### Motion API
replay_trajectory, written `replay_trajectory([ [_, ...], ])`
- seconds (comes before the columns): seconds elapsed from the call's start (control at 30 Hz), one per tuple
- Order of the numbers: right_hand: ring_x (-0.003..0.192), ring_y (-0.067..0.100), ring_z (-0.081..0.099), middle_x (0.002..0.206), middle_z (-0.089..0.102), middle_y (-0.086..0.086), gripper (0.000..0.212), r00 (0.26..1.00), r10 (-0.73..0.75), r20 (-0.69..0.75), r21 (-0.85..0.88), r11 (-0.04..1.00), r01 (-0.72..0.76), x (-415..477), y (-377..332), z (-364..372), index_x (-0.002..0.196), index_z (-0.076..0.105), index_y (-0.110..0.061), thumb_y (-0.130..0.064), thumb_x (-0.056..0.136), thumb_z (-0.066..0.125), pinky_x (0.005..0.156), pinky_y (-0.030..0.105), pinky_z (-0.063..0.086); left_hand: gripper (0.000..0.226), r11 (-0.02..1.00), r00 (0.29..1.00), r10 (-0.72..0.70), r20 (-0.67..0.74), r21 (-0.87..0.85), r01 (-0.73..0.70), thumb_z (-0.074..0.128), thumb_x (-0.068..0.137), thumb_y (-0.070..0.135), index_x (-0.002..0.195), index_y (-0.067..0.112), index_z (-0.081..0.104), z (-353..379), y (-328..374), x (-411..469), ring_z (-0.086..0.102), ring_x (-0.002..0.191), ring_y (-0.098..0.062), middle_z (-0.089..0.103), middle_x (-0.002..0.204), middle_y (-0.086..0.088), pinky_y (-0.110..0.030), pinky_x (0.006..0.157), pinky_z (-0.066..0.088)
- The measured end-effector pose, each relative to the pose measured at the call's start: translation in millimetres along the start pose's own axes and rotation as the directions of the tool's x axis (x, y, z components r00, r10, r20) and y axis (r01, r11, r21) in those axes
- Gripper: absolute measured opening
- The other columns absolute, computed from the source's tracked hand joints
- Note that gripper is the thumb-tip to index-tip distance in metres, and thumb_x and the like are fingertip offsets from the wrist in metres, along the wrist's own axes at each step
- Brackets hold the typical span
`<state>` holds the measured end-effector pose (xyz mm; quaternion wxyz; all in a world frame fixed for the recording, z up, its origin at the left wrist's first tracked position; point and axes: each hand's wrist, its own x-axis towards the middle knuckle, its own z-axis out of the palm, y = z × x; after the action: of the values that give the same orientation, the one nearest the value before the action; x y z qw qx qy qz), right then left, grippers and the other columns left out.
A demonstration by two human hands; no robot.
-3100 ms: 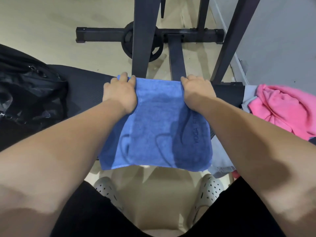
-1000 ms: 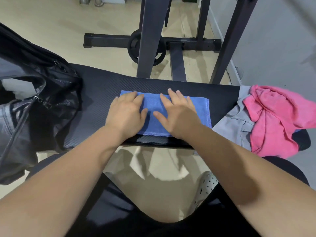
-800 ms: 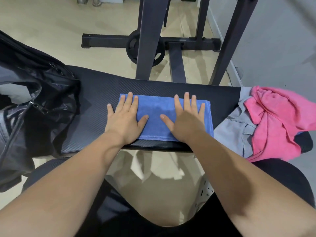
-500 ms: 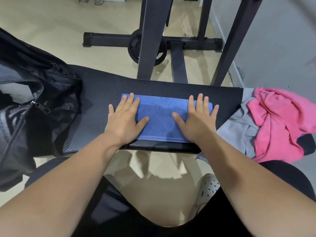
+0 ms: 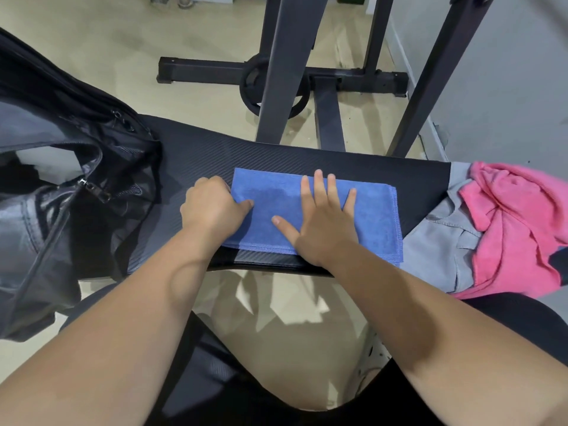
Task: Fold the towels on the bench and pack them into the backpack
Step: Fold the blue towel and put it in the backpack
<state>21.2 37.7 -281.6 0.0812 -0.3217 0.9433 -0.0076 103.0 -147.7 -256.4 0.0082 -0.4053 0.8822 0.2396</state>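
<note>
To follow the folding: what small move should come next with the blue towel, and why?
Probably fold the left edge rightward: the left hand grips the left edge of the blue towel, while the right hand lies flat on it.

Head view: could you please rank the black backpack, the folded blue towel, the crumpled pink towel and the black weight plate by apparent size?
1. black backpack, cropped at left
2. folded blue towel and crumpled pink towel: alike, pink cropped, tied
3. black weight plate, farther, partly hidden

blue towel (image 5: 310, 210): matt terry cloth | bench (image 5: 276, 158): woven-textured black pad | backpack (image 5: 61, 186): glossy fabric
</note>
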Motion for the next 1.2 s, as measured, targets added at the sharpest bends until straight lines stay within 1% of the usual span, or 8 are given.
replay_trajectory([
  [0.27,0.155,0.026,-0.016,0.169,-0.012,0.004,0.099,1.0,-0.001,0.018,0.011,1.0,0.001,-0.4,-0.1,-1.6,0.162,-0.004,-0.02,-0.084,0.087,0.011,0.121,0.061,-0.007,0.004,0.983,1.0,0.001,-0.008,-0.184,-0.003,0.059,0.08,0.014,0.08,0.01,0.057,-1.0,16.0,-7.3,0.059,0.076,-0.024,0.061,0.077,0.0,-0.032,0.059,0.044],
  [0.47,0.156,0.024,-0.011,0.17,-0.009,0.005,0.095,0.999,-0.031,-0.018,0.26,0.965,0.035,0.3,9.1,-5.2,0.162,0.002,-0.02,-0.078,0.087,0.006,0.123,0.055,-0.005,0.017,0.904,0.995,-0.068,-0.067,-0.426,0.032,0.065,0.076,0.011,0.092,0.017,0.063,-23.5,34.1,-19.2,0.064,0.082,-0.019,0.066,0.082,0.006,-0.031,0.067,0.051],
  [0.57,0.156,0.018,-0.004,0.17,0.0,0.003,0.086,0.987,0.056,-0.149,0.692,0.719,0.063,-9.8,23.7,-14.1,0.162,0.012,-0.017,-0.068,0.094,0.021,0.125,0.035,0.002,0.031,0.82,0.992,-0.062,-0.106,-0.572,-0.01,0.071,0.078,0.013,0.107,0.024,0.066,-37.4,55.3,-30.3,0.069,0.082,-0.015,0.072,0.084,0.006,-0.03,0.073,0.055],
  [0.7,0.146,0.008,0.03,0.158,0.038,0.001,0.076,0.943,0.251,-0.217,0.849,0.526,0.056,-23.2,58.2,-31.3,0.154,0.037,-0.016,-0.061,0.095,0.025,0.12,0.026,0.023,0.035,0.772,0.99,0.081,-0.118,-0.62,-0.137,0.075,0.079,0.013,0.109,0.028,0.066,-39.6,102.2,-48.4,0.068,0.077,-0.009,0.071,0.079,0.01,-0.025,0.073,0.054],
  [0.83,0.089,0.013,0.065,0.102,0.065,-0.003,0.031,0.926,0.378,0.006,0.986,0.15,-0.068,-26.3,94.7,-51.7,0.106,0.062,-0.035,-0.055,0.097,0.04,0.087,0.039,0.055,0.027,0.745,0.965,0.232,-0.124,-0.615,-0.258,0.068,0.079,0.007,0.087,0.021,0.047,-7.9,155.7,-68.6,0.046,0.059,-0.008,0.056,0.069,0.006,-0.02,0.057,0.044],
  [0.93,0.073,0.017,0.067,0.092,0.068,0.008,0.021,0.921,0.371,0.116,0.992,0.006,-0.127,-32.8,114.0,-55.7,0.114,0.061,-0.026,-0.04,0.102,0.049,0.069,0.036,0.058,0.038,0.742,0.969,0.241,-0.057,-0.633,-0.221,0.067,0.078,0.004,0.079,0.024,0.035,26.9,182.1,-78.2,0.043,0.062,-0.009,0.053,0.073,0.004,-0.023,0.058,0.044],
  [1.1,0.071,0.006,0.062,0.081,0.066,-0.011,0.027,0.907,0.42,0.036,0.949,0.269,-0.162,-38.8,132.3,-25.8,0.115,0.055,-0.023,-0.037,0.094,0.063,0.075,0.036,0.052,0.032,0.792,0.944,0.277,0.177,-0.598,-0.12,0.059,0.083,0.003,0.083,0.024,0.035,68.8,187.2,-83.7,0.058,0.065,-0.021,0.068,0.08,0.0,-0.041,0.062,0.048],
  [1.2,0.052,0.003,0.043,0.059,0.048,-0.01,0.026,0.914,0.403,-0.045,0.929,0.352,-0.109,-40.4,133.5,-15.6,0.1,0.048,-0.015,-0.026,0.09,0.07,0.059,0.026,0.037,0.028,0.773,0.955,0.288,0.077,-0.607,-0.184,0.049,0.084,-0.005,0.086,0.022,0.043,68.5,176.9,-84.3,0.066,0.082,-0.032,0.071,0.091,-0.011,-0.046,0.071,0.055],
])
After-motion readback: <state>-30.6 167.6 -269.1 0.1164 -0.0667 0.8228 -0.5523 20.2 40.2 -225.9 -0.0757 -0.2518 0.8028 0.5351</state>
